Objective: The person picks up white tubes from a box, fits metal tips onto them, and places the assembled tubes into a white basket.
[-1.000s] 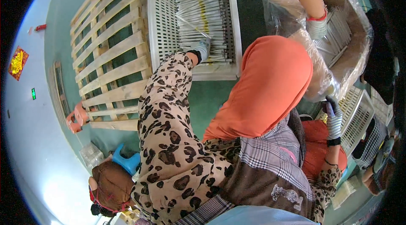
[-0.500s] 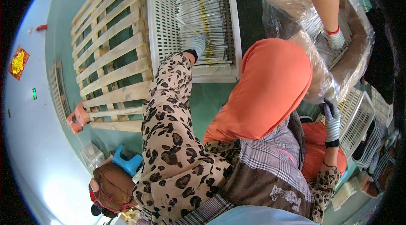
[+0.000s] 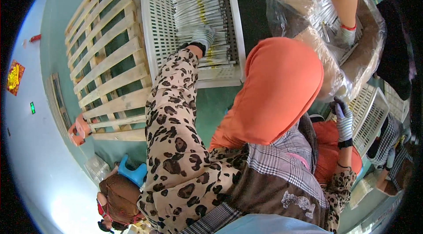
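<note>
Many slim, pale rods (image 3: 200, 5) lie crosswise, close together, inside one white plastic basket (image 3: 157, 18) with slotted walls; they are too many to count, and yellow marks form a band across them. Two hands of the wearer show, both in knitted, striped gloves with dark wristbands. The left hand (image 3: 203, 36) is over the rods in the basket, back upward, fingers curled down; whether it grips any, I cannot tell. The right hand (image 3: 343, 119), its fingers bent and dark-tipped, is just beside one open cardboard box (image 3: 370, 44); I cannot tell whether it holds anything. Crinkled, clear plastic (image 3: 282, 20) lines the box and spills over its edge, and more pale rods lie inside. One co-worker's gloved hand (image 3: 346, 38), a red band at the wrist, reaches among them; its grip is hidden.

One orange-trousered knee (image 3: 284, 88) rises between basket and box, and one leopard-print sleeve (image 3: 174, 141) covers the left arm. Left of the basket is one rough wooden pallet (image 3: 116, 103) of flat slats. Two plastic stools, one orange (image 3: 80, 129) and one blue (image 3: 132, 171), are nearby.
</note>
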Tool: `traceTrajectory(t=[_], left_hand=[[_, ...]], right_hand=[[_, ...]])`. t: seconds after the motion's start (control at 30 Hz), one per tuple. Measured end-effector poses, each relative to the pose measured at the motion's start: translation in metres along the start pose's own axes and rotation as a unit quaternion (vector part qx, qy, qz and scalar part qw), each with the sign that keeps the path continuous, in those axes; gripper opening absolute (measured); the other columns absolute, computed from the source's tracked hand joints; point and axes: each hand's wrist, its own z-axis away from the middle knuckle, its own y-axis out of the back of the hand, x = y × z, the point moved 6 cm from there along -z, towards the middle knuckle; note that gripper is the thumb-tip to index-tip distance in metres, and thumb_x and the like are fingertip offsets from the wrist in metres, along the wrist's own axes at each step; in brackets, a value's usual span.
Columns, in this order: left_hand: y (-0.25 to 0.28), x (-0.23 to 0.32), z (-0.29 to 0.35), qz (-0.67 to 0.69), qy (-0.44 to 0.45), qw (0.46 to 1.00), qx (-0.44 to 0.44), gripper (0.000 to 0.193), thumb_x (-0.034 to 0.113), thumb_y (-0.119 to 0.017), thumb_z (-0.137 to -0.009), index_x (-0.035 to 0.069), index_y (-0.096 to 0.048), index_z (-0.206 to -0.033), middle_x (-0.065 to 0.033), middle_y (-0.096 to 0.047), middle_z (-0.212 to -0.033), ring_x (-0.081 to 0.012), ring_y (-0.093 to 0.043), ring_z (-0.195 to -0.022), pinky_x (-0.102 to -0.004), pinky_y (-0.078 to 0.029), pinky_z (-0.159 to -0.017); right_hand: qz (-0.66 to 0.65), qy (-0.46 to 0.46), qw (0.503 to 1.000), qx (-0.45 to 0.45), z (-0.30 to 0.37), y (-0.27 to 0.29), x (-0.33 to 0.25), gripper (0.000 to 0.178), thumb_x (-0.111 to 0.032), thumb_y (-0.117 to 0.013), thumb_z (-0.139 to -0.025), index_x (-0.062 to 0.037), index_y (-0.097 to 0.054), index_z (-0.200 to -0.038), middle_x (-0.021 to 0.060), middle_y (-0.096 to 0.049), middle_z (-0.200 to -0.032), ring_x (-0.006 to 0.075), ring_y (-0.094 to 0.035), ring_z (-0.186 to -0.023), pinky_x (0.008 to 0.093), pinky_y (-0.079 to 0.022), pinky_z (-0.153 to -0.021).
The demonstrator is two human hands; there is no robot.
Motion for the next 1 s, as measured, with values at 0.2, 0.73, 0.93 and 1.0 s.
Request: traceTrajectory(t=[0.2, 0.73, 0.93, 1.0], left_hand=[[0.001, -0.040, 0.041, 0.189, 0.075, 0.977, -0.065, 0.031, 0.013, -0.041, -0.089, 0.005, -0.054, -0.116, -0.0149, -0.056, -0.118, -0.0309, -0.058, -0.100, -0.0436, -0.049, -0.074], [0.030, 0.046, 0.096, -0.021, -0.266, 0.961, 0.074, 0.046, 0.028, -0.039, -0.087, 0.006, -0.041, -0.128, -0.0131, -0.041, -0.134, -0.0285, -0.041, -0.120, -0.0391, -0.029, -0.102], [0.044, -0.013, 0.072, 0.113, -0.005, 0.992, 0.062, 0.050, 0.016, -0.049, -0.082, 0.004, -0.036, -0.130, -0.0186, -0.035, -0.135, -0.0360, -0.036, -0.123, -0.0398, -0.030, -0.102], [0.033, -0.017, 0.072, 0.141, -0.011, 0.990, 0.015, 0.055, 0.016, -0.056, -0.078, 0.005, -0.038, -0.128, -0.0204, -0.035, -0.135, -0.0367, -0.037, -0.122, -0.0388, -0.032, -0.101]], right_hand=[[-0.011, 0.015, 1.000, -0.018, -0.002, -0.018, -0.008, 0.027, -0.010, -0.048, -0.091, 0.0002, -0.054, -0.115, 0.0054, -0.061, -0.095, 0.0120, -0.056, -0.085, 0.0245, -0.045, -0.079], [-0.030, 0.038, 0.999, -0.021, -0.006, -0.012, 0.002, 0.025, -0.008, -0.049, -0.091, -0.0005, -0.055, -0.113, 0.0053, -0.060, -0.097, 0.0120, -0.055, -0.088, 0.0246, -0.044, -0.081], [-0.035, 0.038, 0.998, -0.043, 0.002, -0.016, 0.000, 0.026, -0.009, -0.048, -0.091, 0.0007, -0.053, -0.115, 0.0068, -0.060, -0.100, 0.0129, -0.056, -0.089, 0.0253, -0.045, -0.083], [-0.051, 0.041, 0.997, -0.042, 0.001, -0.018, -0.002, 0.026, -0.009, -0.049, -0.091, 0.0010, -0.053, -0.115, 0.0070, -0.060, -0.100, 0.0130, -0.056, -0.090, 0.0255, -0.044, -0.084]])
